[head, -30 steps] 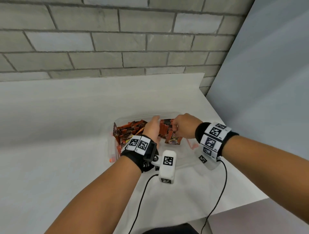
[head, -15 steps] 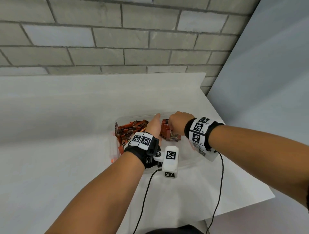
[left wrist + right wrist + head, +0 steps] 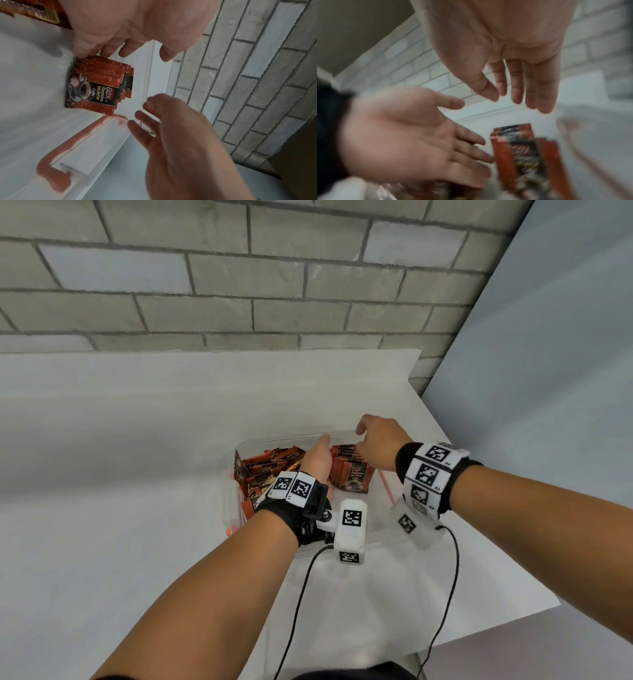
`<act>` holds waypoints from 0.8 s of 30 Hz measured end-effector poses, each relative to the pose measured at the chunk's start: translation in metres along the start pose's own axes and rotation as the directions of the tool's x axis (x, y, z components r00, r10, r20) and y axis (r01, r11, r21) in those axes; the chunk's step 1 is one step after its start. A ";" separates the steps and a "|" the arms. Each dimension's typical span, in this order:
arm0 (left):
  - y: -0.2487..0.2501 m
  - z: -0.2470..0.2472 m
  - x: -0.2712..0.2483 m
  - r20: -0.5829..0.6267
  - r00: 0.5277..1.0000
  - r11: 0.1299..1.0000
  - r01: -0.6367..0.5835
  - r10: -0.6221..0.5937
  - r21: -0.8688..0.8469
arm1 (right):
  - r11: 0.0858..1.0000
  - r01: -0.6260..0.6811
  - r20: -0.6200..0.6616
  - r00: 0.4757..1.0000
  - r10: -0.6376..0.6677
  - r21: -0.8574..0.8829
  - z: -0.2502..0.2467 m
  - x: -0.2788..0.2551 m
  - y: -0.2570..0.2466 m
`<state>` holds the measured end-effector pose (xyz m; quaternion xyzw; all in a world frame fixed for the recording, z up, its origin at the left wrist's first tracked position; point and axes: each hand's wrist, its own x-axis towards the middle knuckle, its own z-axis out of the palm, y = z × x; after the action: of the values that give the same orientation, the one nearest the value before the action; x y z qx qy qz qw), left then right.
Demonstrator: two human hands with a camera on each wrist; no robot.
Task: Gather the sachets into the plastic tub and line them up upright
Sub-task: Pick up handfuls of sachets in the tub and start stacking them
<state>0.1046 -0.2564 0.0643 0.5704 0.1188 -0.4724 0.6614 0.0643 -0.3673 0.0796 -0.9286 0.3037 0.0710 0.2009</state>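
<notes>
Plastic tub [image 3: 342,435]: clear, red clip handles, standing on the white table [image 3: 137,508] near the table's right edge, with the brick wall [image 3: 239,285] beyond; it serves as landmark for all that follows. Upright row of sachets [image 3: 352,474]: red-and-black packets marked black coffee, standing on edge in the tub's right half and reaching toward its far wall, the front one facing me. Loose sachets [image 3: 267,470]: a jumbled heap in the tub's left half, lying flat and crossed, none standing. I see no sachet on the table outside the tub. My left hand [image 3: 317,462]: inside the tub, between heap and row, fingers straight and together, edge of the hand against the row's left side as a stop; it holds nothing. My right hand [image 3: 378,441]: above the row's far right end, just over the tub's far rim, fingers spread and relaxed, empty; the wrist views show bare palms on both. Step in hand, as I judge it: gathering is done and lining-up is partly done, the row being squared between batches. Next move, in my estimate: take a few packets from the heap, turn them on edge facing the same way, and set them against the row while one hand keeps it from toppling.
</notes>
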 end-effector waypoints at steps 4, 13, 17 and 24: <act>0.000 0.003 0.005 -0.004 1.000 0.998 0.004 -0.004 -0.059 | 0.879 -0.248 0.068 0.968 0.242 0.406 0.006 -0.019 -0.001; -0.003 0.005 0.026 0.013 0.999 0.994 0.046 -0.045 -0.097 | 0.665 -0.385 0.175 0.916 0.361 0.640 0.022 -0.030 0.003; -0.008 0.005 0.037 0.026 0.996 0.991 0.087 -0.085 -0.104 | 0.585 -0.372 0.156 0.909 0.385 0.720 0.027 -0.027 0.001; -0.004 0.004 0.028 0.030 0.997 0.984 0.082 -0.078 -0.158 | 0.617 -0.398 0.196 0.908 0.370 0.679 0.030 -0.034 0.008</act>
<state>0.1147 -0.2730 0.0432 0.5051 0.1710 -0.4942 0.6865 0.0321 -0.3424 0.0580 -0.6919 0.4949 0.0076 0.5257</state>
